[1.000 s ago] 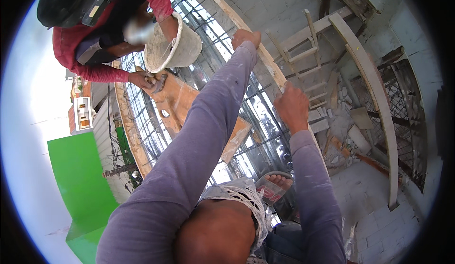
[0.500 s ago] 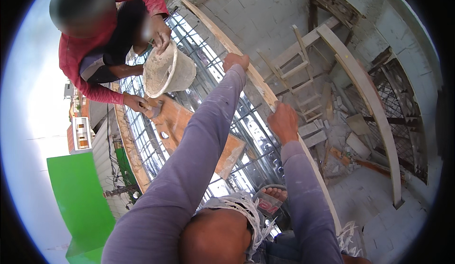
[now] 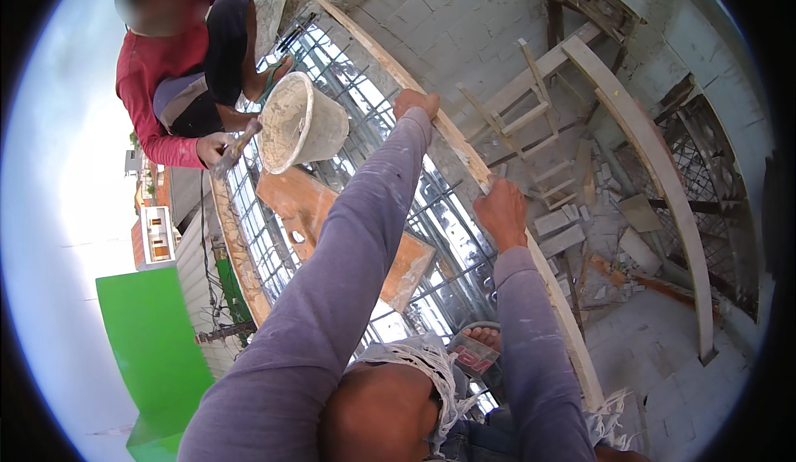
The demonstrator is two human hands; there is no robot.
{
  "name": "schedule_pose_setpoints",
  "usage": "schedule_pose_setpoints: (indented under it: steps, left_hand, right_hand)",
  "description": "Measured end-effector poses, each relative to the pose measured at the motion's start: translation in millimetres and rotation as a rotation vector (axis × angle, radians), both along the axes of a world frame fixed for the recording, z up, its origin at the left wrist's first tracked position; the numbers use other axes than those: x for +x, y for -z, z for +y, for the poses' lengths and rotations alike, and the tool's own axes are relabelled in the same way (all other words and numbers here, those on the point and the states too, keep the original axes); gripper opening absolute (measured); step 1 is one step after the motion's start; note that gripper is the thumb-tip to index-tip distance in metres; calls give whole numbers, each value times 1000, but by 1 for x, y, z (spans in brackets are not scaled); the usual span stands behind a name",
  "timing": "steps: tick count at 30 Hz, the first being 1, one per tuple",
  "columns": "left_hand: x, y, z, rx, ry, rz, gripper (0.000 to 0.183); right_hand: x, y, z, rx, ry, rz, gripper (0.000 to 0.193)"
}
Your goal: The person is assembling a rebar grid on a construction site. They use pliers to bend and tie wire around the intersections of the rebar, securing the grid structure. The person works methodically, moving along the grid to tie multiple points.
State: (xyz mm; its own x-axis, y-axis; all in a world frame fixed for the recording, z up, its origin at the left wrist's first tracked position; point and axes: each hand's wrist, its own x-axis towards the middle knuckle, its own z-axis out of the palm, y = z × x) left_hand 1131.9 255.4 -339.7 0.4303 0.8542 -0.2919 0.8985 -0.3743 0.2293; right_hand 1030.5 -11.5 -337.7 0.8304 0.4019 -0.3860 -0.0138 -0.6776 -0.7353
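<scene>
My left hand [image 3: 416, 105] is closed over a long, narrow wooden plank [image 3: 463, 155] at the right edge of the metal decking. Nearer to me, my right hand [image 3: 501, 215] grips the same plank. Left of my hands, a whitish bucket [image 3: 327, 126], its inside caked with dried cement, sits tilted above a mesh of steel bars. Below it lies an orange-brown plywood board [image 3: 290, 192], partly behind my left forearm. A person in a red top [image 3: 162, 68] squats beyond, one hand at the plank's far end, the other holding a short-handled tool [image 3: 236, 147].
The steel bars [image 3: 332, 64] lie over shiny metal decking. Right of the plank is a drop to a lower level with a wooden ladder [image 3: 526, 118], rubble [image 3: 597, 271] and a curved beam [image 3: 663, 180]. My sandalled foot [image 3: 477, 346] stands on the decking.
The other person has let go of the bucket and moved that hand to the plank's far end. Their tool has lifted off the plywood board. My hands keep their hold.
</scene>
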Motion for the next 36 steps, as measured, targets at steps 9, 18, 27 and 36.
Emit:
schedule_pose_setpoints:
  steps: [9,18,27,36]
  left_hand:
    - [-1,5,3,-55,-18,-23,52]
    - [-6,1,-9,6,14,-72,52]
    - [-7,-2,-9,6,-39,-93,44]
    - [-10,-5,-8,-1,0,-59,54]
  right_hand:
    - [0,1,0,15,2,-35,22]
    - [-4,9,-1,37,24,-93,23]
    - [0,-2,1,-38,-31,10,34]
    - [-2,7,2,-43,-16,-25,43]
